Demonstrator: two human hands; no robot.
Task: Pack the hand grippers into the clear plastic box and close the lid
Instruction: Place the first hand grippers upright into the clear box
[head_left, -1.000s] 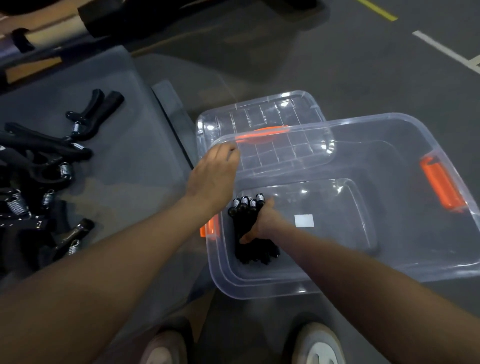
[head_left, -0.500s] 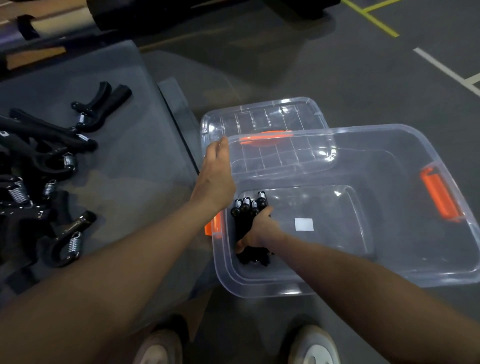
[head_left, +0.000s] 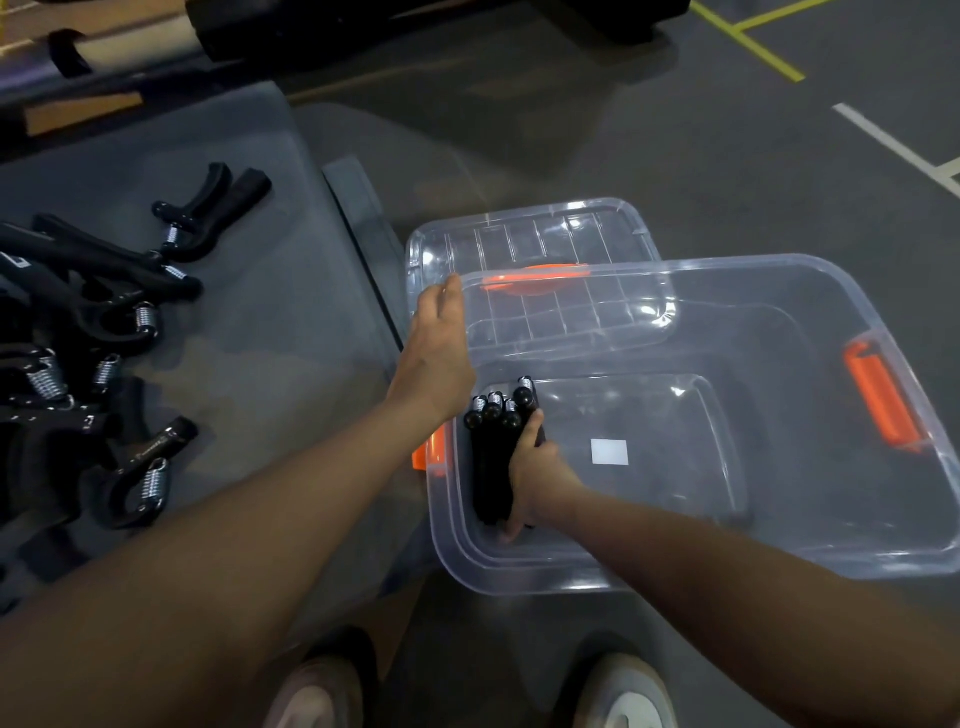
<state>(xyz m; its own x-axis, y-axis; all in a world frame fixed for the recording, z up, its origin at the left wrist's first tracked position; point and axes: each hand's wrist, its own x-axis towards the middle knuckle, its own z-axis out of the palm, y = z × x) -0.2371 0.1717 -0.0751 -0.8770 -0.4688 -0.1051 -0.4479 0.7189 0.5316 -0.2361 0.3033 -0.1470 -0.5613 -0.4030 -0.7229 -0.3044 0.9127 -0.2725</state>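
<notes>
Right hand (head_left: 535, 467) clamps my bundle of hand grippers (head_left: 493, 457) against the box (head_left: 779, 561) floor, springs pointing away; left hand (head_left: 436, 358) flat, fingers together, on the rim

The pile of hand grippers (head_left: 78, 364) on the grey mat (head_left: 270, 312) is cut off by the left edge. The right hand (head_left: 530, 467) hides part of the bundle of grippers (head_left: 493, 457) inside the clear box (head_left: 779, 545). The box partly covers the lid (head_left: 530, 234), and the bottom edge cuts off both shoes (head_left: 322, 696).
</notes>
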